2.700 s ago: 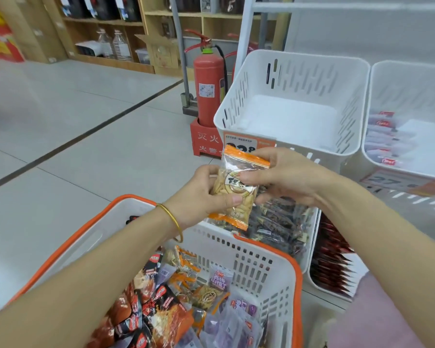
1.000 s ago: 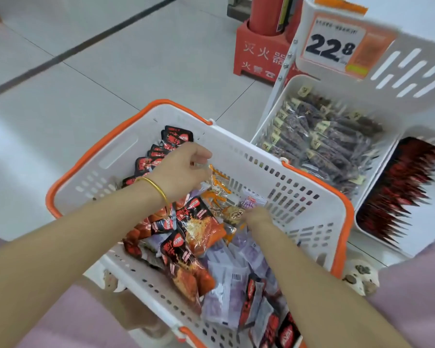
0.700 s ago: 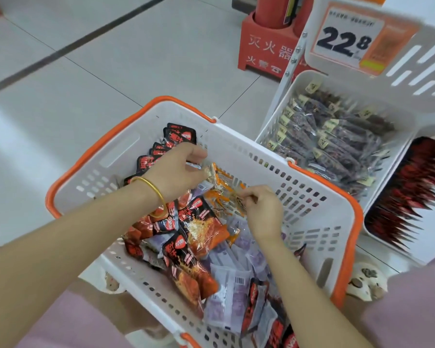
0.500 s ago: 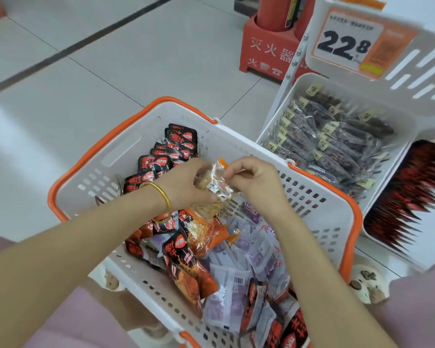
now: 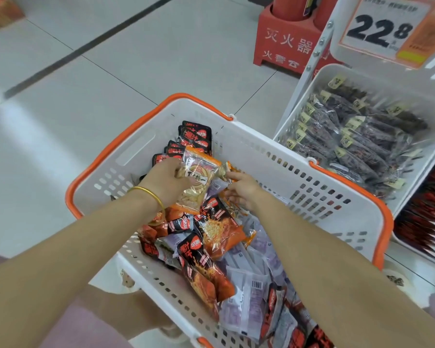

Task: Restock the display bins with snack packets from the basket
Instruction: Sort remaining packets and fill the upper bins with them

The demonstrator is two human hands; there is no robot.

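A white basket with an orange rim (image 5: 266,151) sits below me, full of red, black and pale purple snack packets. My left hand (image 5: 165,180) grips a clear packet with orange ends (image 5: 199,182), held upright over the pile. My right hand (image 5: 241,188) pinches a second small orange-edged packet (image 5: 227,172) just right of the first. A white display bin (image 5: 300,104) to the right holds several dark packets with yellow tags. Above it a higher bin (image 5: 337,46) carries a 22.8 price tag (image 5: 382,28).
A red fire-extinguisher stand (image 5: 284,43) is on the tiled floor behind the basket. Another low bin with red and black packets (image 5: 427,214) lies at the far right. Pale floor tiles stretch to the left.
The view dropped from the upper bins to the basket. Both hands reached into the pile and came up with orange-edged packets; the left hand now holds one upright.
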